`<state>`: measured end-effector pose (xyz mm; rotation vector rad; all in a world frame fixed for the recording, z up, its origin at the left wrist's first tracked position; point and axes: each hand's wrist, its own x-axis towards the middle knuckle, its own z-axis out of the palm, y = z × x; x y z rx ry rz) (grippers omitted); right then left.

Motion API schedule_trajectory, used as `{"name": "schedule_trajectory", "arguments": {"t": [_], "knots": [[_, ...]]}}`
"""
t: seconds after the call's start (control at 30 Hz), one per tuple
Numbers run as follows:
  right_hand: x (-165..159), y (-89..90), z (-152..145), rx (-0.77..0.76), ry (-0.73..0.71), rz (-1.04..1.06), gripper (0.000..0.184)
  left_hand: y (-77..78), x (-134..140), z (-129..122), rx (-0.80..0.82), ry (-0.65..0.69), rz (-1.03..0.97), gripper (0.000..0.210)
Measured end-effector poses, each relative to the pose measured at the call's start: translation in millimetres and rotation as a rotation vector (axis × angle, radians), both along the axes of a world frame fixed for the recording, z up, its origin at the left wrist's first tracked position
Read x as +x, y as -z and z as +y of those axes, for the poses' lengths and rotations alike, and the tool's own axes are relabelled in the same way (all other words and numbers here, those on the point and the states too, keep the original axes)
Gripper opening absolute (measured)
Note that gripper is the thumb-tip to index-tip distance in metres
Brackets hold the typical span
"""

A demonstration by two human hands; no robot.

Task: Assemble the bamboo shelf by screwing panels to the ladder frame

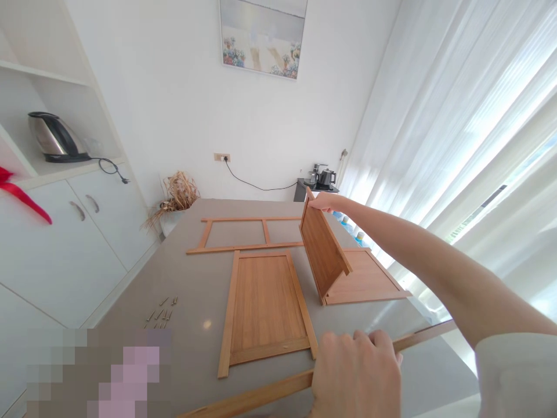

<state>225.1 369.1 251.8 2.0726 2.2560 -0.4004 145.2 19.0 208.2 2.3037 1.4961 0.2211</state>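
Fingers: R hand (326, 201) grips top edge of tilted panel (321, 245); L hand (357, 371) closed round wood strip (261, 396).
Tilted panel: above far R of desk (195, 278), low edge by flat panel (369, 277); can't tell if joined. Could tip or twist, b/c held up top only.
Wood strip: might knock centre panel (272, 307) if L hand swings fwd.
Fasteners (164, 314): loose, L side; a bump could scatter 'em.

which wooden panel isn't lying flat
The tilted panel held by the right hand; the leftmost panel and the rightmost panel lie flat on the table.
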Motion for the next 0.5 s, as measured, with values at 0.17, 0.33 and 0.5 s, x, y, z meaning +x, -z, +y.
{"name": "schedule_trajectory", "arguments": {"t": [0.17,0.33,0.5], "knots": [[-11,8.9,5,-0.050,0.036,-0.036,0.035,15.7,9,5,0.043,-0.100,-0.055,0.021],[-19,9.2,1,-0.092,0.038,-0.072,0.036,18.7,13,10,0.020,-0.123,-0.055,0.020],[-10,5.1,-22,-0.181,-0.004,-0.118,0.033,12.3,7,9,0.043,-0.077,-0.031,0.022]]}}
